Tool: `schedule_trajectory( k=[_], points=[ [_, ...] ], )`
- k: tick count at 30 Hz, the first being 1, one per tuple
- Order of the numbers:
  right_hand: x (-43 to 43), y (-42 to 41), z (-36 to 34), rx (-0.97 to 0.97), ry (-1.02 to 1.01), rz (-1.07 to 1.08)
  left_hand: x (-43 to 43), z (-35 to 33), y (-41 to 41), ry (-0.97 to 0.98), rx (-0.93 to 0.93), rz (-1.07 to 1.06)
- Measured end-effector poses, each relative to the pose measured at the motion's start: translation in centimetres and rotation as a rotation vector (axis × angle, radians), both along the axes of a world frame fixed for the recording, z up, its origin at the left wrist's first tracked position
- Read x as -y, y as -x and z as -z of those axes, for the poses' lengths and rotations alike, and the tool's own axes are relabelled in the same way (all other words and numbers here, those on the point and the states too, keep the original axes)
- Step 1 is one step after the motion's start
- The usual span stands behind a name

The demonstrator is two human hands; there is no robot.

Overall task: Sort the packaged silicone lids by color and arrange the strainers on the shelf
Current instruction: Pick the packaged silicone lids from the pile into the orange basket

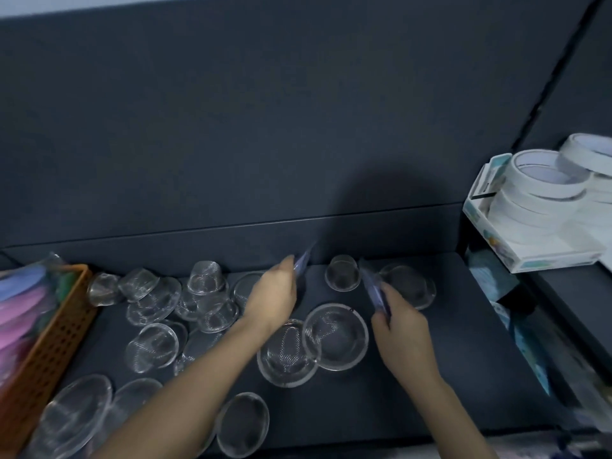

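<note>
Several round mesh strainers lie scattered on the dark shelf (430, 385), some stacked, one large strainer (336, 336) between my hands. My left hand (275, 293) pinches a thin bluish packaged lid (304, 260) that stands on edge near the back wall. My right hand (402, 329) grips another bluish packaged lid (372, 289), also edge-on, beside a wide strainer (409, 286). An orange basket (49, 346) at the left holds blue, pink and green packaged lids (23, 303).
A white box with rolls of white tape (543, 200) stands on the neighbouring shelf at the right, with bluish packets (526, 339) below it. The dark back panel rises behind the strainers. A small upturned strainer (342, 272) sits near the back edge.
</note>
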State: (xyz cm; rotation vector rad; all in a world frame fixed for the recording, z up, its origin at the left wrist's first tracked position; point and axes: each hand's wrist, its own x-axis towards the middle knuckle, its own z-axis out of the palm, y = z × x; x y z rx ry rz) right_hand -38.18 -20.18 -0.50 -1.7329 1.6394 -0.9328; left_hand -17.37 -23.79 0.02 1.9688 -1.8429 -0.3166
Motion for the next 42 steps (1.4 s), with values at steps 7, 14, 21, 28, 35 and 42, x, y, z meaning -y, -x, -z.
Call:
schedule_trajectory(
  k=[7,14,21,28,35,42],
  points=[
    [-0.7,-4.2,-1.5,-0.022,0.066,-0.081,-2.9,-2.1,-4.2,0.166,-0.086,0.009],
    [-3.5,-12.1,-3.8,-0.049,0.132,-0.186,-8.5,-4.0,-12.2,0.246,-0.159,-0.013],
    [-7.9,-20.7,-5.1,-0.033,0.186,-0.312,-14.8,-5.1,-21.1,0.313,-0.187,-0.127],
    [-11.7,-29.2,-5.6,-0.02,0.255,-0.374,-21.0,-6.3,-29.3,0.424,-0.169,-0.237],
    [-13.3,-36.9,-5.9,0.007,0.2,-0.385,-26.1,-8.0,-36.8,0.546,-0.403,-0.383],
    [-12.2,-41.4,-7.6,0.037,0.243,-0.376,-27.3,-8.7,-41.6,0.609,-0.502,-0.454]
  ],
)
